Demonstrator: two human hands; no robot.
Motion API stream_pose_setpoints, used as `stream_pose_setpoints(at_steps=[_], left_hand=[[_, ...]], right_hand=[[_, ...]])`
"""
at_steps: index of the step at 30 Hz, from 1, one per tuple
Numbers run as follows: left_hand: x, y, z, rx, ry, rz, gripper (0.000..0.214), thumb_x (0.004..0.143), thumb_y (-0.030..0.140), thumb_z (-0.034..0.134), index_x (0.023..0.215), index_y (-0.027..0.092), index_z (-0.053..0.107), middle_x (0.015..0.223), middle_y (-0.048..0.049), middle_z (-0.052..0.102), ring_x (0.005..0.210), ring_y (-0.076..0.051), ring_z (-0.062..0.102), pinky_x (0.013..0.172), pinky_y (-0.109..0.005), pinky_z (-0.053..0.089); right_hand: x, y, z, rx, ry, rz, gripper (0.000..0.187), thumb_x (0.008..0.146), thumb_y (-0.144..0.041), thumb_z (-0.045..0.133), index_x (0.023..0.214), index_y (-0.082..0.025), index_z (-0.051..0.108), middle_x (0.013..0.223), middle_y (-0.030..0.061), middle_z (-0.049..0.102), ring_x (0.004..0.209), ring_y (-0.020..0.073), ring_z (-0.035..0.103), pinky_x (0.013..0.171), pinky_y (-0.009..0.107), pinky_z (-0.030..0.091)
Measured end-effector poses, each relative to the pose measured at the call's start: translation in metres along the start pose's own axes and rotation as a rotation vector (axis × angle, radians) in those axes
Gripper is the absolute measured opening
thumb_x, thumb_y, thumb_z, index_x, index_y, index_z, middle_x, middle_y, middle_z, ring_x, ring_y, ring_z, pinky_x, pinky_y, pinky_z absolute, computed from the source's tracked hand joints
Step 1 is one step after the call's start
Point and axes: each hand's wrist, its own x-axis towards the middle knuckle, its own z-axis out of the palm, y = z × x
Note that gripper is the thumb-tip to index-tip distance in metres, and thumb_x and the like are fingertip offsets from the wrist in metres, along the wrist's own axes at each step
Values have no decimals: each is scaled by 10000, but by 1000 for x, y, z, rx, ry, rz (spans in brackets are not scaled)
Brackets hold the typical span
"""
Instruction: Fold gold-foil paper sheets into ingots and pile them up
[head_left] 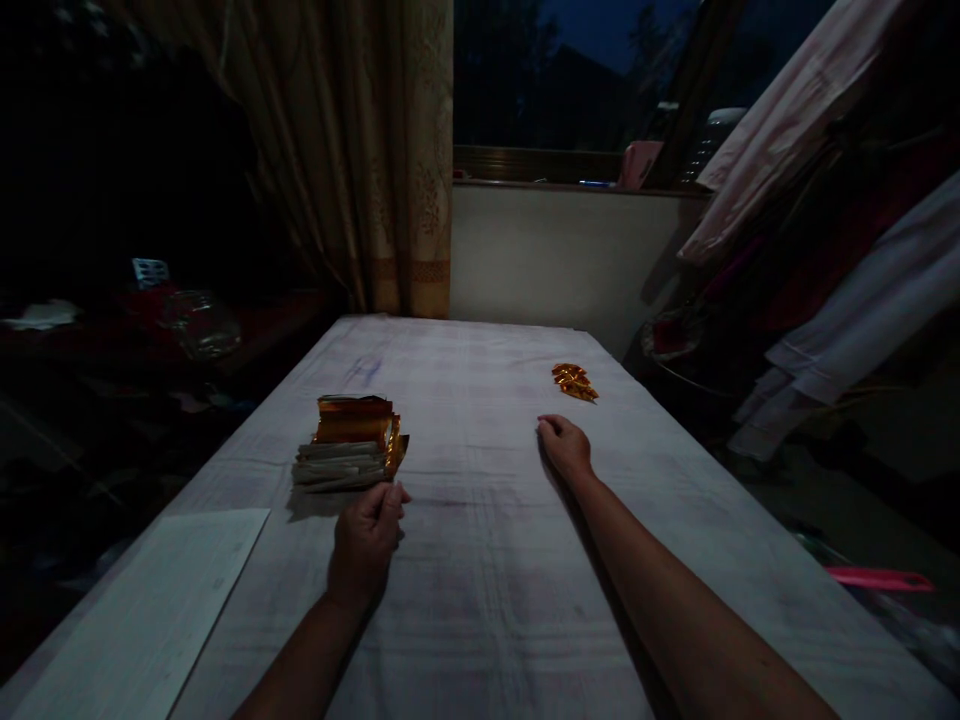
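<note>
The left hand (367,535) rests curled at the near edge of the stack of gold paper (351,447) on the desk (487,600); whether it pinches a sheet is unclear. The right hand (566,447) lies fisted near the folded gold pieces (575,381).

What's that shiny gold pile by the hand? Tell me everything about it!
The pile is a low stack of thin sheets, pale along the edges, with shiny orange-gold foil on top, curling up. It lies flat on the table, left of middle. The left hand sits at its near edge; touching is unclear.
</note>
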Motion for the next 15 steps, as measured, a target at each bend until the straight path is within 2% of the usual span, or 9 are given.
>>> stream_pose_setpoints(at_steps=[4, 7, 11, 15], left_hand=[[7, 1, -20, 127, 199, 178, 424, 893, 507, 497, 615, 216, 629, 502, 28, 531, 477, -136, 548, 510, -226, 469], [16, -5, -37, 152, 319, 190, 385, 892, 472, 496, 642, 217, 639, 528, 18, 556, 540, -151, 577, 575, -240, 479], [26, -13, -55, 203, 491, 188, 350, 913, 431, 483, 692, 212, 644, 553, 19, 579, 530, -147, 560, 561, -240, 457], [33, -17, -65, 211, 564, 167, 368, 957, 430, 437, 741, 206, 633, 637, 2, 631, 603, -155, 605, 607, -248, 481]], right_hand=[[-23, -39, 34, 101, -122, -94, 209, 856, -277, 563, 851, -223, 765, 902, 50, 786, 873, 222, 726, 809, 312, 549], [-39, -72, 62, 163, -215, -152, 184, 873, -279, 585, 853, -231, 762, 872, 31, 779, 844, 197, 727, 792, 294, 553], [-56, -118, 92, 188, -327, -216, 126, 874, -313, 663, 919, -247, 760, 899, 5, 770, 830, 172, 711, 788, 284, 547], [-63, -154, 111, 162, -386, -249, 258, 852, -363, 734, 1088, -262, 729, 1039, 2, 758, 890, 159, 694, 828, 276, 526]])
